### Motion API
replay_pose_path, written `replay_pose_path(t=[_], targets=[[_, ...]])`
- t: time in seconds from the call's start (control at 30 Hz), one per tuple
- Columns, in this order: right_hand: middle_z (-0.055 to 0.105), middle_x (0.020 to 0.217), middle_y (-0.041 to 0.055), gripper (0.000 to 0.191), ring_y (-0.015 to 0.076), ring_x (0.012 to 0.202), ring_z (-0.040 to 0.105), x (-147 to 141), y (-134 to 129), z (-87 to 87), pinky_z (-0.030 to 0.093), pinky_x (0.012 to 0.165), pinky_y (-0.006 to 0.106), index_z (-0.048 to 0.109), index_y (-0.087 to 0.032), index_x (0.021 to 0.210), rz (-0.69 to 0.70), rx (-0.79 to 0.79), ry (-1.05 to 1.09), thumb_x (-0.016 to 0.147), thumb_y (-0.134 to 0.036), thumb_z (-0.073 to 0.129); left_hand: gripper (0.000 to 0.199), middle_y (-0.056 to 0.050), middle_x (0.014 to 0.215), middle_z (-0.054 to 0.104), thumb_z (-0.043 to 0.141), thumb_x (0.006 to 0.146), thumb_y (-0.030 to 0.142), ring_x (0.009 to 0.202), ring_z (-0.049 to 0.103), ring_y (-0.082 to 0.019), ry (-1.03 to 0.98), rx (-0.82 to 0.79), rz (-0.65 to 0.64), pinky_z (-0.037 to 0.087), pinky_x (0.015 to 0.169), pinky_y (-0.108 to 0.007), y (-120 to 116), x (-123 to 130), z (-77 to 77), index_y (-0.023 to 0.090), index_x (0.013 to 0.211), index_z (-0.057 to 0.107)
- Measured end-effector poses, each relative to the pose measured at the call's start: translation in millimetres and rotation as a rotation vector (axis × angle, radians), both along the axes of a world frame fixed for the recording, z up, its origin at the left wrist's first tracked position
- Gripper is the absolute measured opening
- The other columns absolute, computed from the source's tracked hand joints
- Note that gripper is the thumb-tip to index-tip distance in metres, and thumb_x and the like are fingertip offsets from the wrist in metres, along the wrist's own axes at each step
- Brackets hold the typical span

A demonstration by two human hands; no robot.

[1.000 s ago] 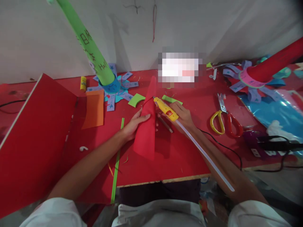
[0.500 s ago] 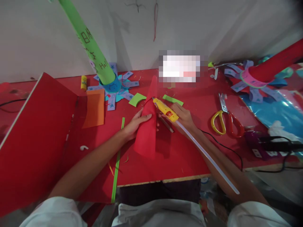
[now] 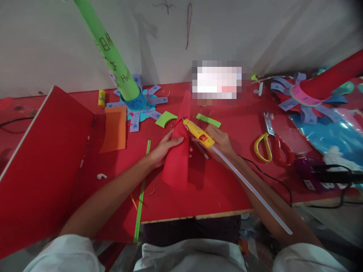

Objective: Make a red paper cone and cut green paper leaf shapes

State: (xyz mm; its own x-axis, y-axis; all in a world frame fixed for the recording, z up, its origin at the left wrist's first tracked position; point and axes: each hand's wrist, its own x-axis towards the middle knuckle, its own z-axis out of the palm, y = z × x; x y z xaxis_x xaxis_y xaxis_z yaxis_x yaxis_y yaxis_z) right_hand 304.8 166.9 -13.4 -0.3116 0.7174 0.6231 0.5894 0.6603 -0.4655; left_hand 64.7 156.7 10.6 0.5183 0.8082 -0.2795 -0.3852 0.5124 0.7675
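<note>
A red paper cone [image 3: 177, 162] stands tilted over the red table, its narrow tip pointing away from me. My left hand [image 3: 166, 149] is closed around its left side, thumb lying across the front and fingertips showing past the right edge. In my right hand [image 3: 219, 139] is a yellow hot glue gun [image 3: 199, 133], a long clear glue stick [image 3: 252, 189] sticking out of its rear. The gun's nozzle is at the overlapping edge of the paper, near the upper part of the cone. Most of my right fingers are hidden behind the gun.
Scissors [image 3: 269, 139] lie to the right, near a purple box [image 3: 307, 173] and a blue plastic sheet [image 3: 320, 128]. A green paper tube [image 3: 113, 56] stands back left, above orange paper [image 3: 115, 128]. A red board [image 3: 42, 170] rises at left. Green strips [image 3: 140, 200] cross the front.
The view has shifted slightly, so everything sits a little to the right. Both hands, the cone and the glue gun keep nearly the same positions relative to each other.
</note>
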Motion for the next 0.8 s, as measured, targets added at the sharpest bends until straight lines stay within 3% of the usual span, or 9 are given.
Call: replay_pose_path(t=[0.57,0.8], targets=[[0.053,0.075,0.0005,0.037,0.0144,0.063,0.049,-4.0,-5.8,4.3,0.035,0.054,0.03,0.049,-0.024,0.081,0.016,0.003,-0.045,0.11,-0.047,0.051,0.058,-0.011,0.092,0.08,0.087,0.082,0.039,0.077,0.081,-0.029,0.005,-0.027,-0.013,0.066,0.071,-0.041,-0.5,1.6,2.1,0.019,0.126,0.054],[0.056,0.076,0.001,0.037,0.0141,0.063,0.05,-4.6,-4.5,6.1,0.031,0.052,0.029,0.053,-0.023,0.084,-0.04,0.064,-0.115,0.108,-0.052,0.056,0.069,-0.013,0.098,0.081,0.088,0.082,0.047,0.09,0.081,-0.032,-0.007,0.0,-0.012,0.065,0.084,-0.044,-0.5,2.3,2.9,0.017,0.137,0.058]])
